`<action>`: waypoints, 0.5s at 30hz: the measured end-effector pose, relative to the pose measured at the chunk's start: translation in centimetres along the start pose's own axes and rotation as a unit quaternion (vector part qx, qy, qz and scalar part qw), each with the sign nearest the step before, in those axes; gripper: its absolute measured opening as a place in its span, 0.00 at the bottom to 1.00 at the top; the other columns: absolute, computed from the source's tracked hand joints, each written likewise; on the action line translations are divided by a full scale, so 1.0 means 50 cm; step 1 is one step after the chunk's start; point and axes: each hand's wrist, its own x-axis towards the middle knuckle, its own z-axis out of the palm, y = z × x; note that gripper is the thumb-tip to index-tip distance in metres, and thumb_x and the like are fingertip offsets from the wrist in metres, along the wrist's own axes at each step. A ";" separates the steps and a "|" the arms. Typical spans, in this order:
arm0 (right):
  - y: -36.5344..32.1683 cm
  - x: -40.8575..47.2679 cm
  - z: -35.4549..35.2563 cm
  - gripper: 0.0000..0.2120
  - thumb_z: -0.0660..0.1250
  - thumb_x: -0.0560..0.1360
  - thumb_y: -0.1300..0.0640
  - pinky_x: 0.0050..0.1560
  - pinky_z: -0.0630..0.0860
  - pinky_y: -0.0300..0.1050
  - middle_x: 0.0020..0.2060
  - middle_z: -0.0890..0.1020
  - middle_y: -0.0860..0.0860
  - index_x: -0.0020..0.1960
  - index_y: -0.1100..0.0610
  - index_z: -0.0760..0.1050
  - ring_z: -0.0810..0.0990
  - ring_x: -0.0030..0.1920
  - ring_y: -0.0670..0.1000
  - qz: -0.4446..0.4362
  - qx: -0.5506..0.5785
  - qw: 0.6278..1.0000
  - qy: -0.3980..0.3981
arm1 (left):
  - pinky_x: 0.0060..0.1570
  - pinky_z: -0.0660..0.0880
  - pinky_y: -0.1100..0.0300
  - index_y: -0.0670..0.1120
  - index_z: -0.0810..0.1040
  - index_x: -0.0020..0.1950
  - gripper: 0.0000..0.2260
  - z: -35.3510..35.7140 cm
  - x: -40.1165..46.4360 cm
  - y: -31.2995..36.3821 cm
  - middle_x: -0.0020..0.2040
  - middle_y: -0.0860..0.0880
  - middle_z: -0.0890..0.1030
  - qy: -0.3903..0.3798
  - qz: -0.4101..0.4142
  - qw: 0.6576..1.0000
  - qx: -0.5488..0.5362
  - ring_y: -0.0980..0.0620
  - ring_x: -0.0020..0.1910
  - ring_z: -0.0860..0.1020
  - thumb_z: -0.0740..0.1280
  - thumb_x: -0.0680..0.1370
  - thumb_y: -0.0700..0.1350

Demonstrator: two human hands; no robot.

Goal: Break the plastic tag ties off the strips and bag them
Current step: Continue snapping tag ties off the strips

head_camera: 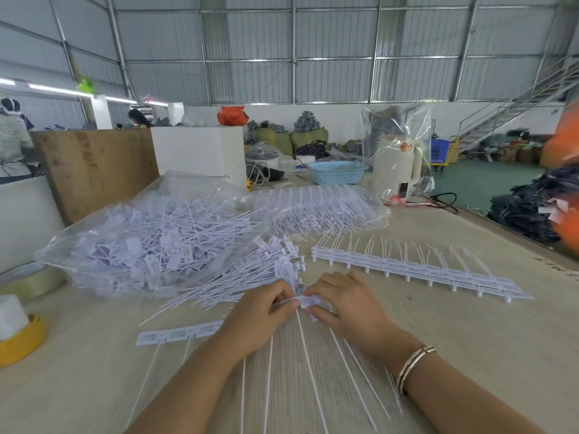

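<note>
My left hand [261, 314] and my right hand [346, 303] meet at the table's near middle, both pinching a white strip of tag ties [308, 300] between their fingertips. Its thin tails [310, 371] fan toward me under my wrists. A short strip piece [178, 335] lies flat to the left of my left hand. Loose broken-off ties [250, 277] are heaped just beyond my hands. A clear plastic bag [150, 239] full of ties lies at the left. A whole stack of strips [416, 272] lies to the right.
More bagged strips [319, 208] lie farther back. A yellow tape holder [18, 336] and a tape roll [28, 277] sit at the left edge. Behind are a white box [197, 151], a blue basket [336, 172], a wooden board [94, 167] and a white jug in plastic [394, 164].
</note>
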 end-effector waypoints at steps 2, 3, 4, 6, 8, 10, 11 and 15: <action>-0.005 -0.001 -0.001 0.10 0.66 0.70 0.47 0.43 0.61 0.43 0.38 0.81 0.46 0.48 0.50 0.81 0.80 0.39 0.49 -0.005 -0.017 1.000 0.018 | 0.33 0.64 0.68 0.51 0.76 0.43 0.04 -0.002 -0.001 -0.001 0.32 0.59 0.74 0.002 0.003 1.000 -0.009 0.61 0.32 0.71 0.66 0.77 0.50; -0.005 -0.001 0.000 0.09 0.67 0.70 0.48 0.42 0.61 0.43 0.37 0.81 0.45 0.47 0.49 0.82 0.80 0.37 0.49 -0.008 -0.019 0.999 0.027 | 0.33 0.64 0.68 0.51 0.76 0.43 0.04 -0.003 -0.001 0.000 0.32 0.59 0.74 0.002 0.004 1.000 -0.012 0.61 0.32 0.71 0.66 0.77 0.50; -0.005 -0.001 0.000 0.09 0.66 0.71 0.47 0.41 0.61 0.43 0.37 0.80 0.45 0.46 0.49 0.82 0.80 0.36 0.48 -0.011 -0.018 0.999 0.034 | 0.33 0.64 0.69 0.51 0.77 0.43 0.04 -0.004 -0.001 0.001 0.32 0.59 0.74 0.003 0.006 1.000 -0.015 0.61 0.32 0.71 0.67 0.77 0.50; -0.005 -0.003 0.000 0.12 0.62 0.73 0.45 0.41 0.60 0.43 0.36 0.80 0.44 0.45 0.48 0.82 0.79 0.36 0.48 -0.011 -0.019 0.999 0.036 | 0.34 0.65 0.69 0.51 0.78 0.43 0.04 -0.006 0.000 0.003 0.31 0.59 0.74 0.005 0.011 1.000 -0.020 0.62 0.33 0.72 0.68 0.76 0.49; -0.006 -0.003 -0.002 0.15 0.58 0.74 0.45 0.41 0.60 0.43 0.36 0.80 0.44 0.45 0.48 0.81 0.78 0.36 0.48 -0.011 -0.021 0.999 0.035 | 0.34 0.65 0.69 0.50 0.79 0.43 0.03 -0.009 0.000 0.006 0.32 0.58 0.74 0.005 0.016 1.000 -0.023 0.62 0.33 0.72 0.68 0.76 0.49; -0.008 -0.003 -0.002 0.14 0.59 0.74 0.45 0.41 0.60 0.43 0.36 0.80 0.43 0.44 0.49 0.81 0.78 0.36 0.48 -0.012 -0.017 0.999 0.041 | 0.35 0.64 0.67 0.49 0.79 0.44 0.04 -0.012 0.000 0.008 0.32 0.56 0.75 0.006 0.023 0.999 -0.021 0.61 0.33 0.71 0.68 0.76 0.48; -0.008 -0.002 -0.002 0.12 0.60 0.74 0.46 0.41 0.60 0.43 0.36 0.80 0.43 0.44 0.49 0.81 0.78 0.36 0.48 -0.014 -0.013 0.999 0.044 | 0.35 0.65 0.66 0.49 0.79 0.44 0.04 -0.013 0.000 0.009 0.33 0.56 0.75 0.008 0.028 0.999 -0.021 0.60 0.33 0.71 0.68 0.76 0.48; -0.008 -0.002 -0.004 0.07 0.63 0.74 0.52 0.40 0.59 0.43 0.34 0.79 0.44 0.42 0.50 0.80 0.77 0.35 0.49 -0.013 -0.008 0.999 0.038 | 0.35 0.64 0.69 0.47 0.79 0.44 0.04 -0.013 -0.001 0.014 0.32 0.58 0.74 0.014 0.053 0.998 -0.010 0.61 0.35 0.72 0.70 0.75 0.47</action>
